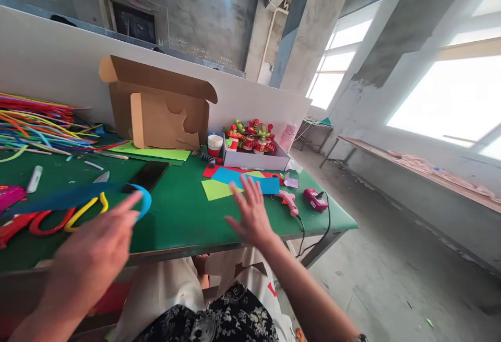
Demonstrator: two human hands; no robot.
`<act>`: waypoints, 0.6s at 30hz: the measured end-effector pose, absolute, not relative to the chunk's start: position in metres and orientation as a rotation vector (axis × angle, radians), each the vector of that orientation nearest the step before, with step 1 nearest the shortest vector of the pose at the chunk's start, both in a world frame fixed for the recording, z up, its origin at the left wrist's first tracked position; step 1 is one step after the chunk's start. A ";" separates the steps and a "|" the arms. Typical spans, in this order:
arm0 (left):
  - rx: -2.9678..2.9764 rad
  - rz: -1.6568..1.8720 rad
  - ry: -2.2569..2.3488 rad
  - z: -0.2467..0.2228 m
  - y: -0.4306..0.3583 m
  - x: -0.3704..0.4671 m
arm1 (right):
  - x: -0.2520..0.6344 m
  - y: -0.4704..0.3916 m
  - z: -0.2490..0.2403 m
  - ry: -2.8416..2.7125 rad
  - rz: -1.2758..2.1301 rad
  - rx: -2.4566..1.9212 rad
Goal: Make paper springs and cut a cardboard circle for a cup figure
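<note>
My left hand (96, 253), blurred, is closed near the left front of the table, with a long blue paper strip (145, 203) at its fingers. The strip curls round the fingertips and its other end trails left over scissors with red (50, 223) and yellow (88, 211) handles. My right hand (252, 214) is open, fingers spread, just at the near edge of a blue paper sheet (270, 185); whether it touches the sheet I cannot tell. Under that sheet lie yellow-green paper (215, 190) and red paper (211, 171). A pink glue gun (288, 202) lies right of my right hand.
Behind the papers stands a white box (254, 161) of small red and green figures, beside stacked paper cups (215, 144). An open cardboard box (168, 117), a black phone (148, 176) and many pipe cleaners (35, 128) are left. A corded pink device (315, 200) sits near the right edge.
</note>
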State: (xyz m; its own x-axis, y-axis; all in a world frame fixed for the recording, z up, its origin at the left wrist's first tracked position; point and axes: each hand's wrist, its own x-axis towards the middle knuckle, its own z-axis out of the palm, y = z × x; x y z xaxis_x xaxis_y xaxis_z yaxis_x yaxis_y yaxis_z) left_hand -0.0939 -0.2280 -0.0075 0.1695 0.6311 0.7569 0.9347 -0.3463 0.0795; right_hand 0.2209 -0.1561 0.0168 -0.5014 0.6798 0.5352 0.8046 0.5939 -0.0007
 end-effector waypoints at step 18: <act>-2.525 -0.812 -1.231 -0.039 -0.231 -0.061 | 0.201 -0.199 -0.049 -2.495 -0.149 -0.994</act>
State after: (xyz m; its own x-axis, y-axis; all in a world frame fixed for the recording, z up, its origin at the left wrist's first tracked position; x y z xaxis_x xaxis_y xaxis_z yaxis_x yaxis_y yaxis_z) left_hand -0.0608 -0.2305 -0.0393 0.4974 0.6583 0.5650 0.7783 -0.6264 0.0446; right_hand 0.2011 -0.1993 -0.0491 -0.6405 0.6270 0.4435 0.6754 0.7347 -0.0634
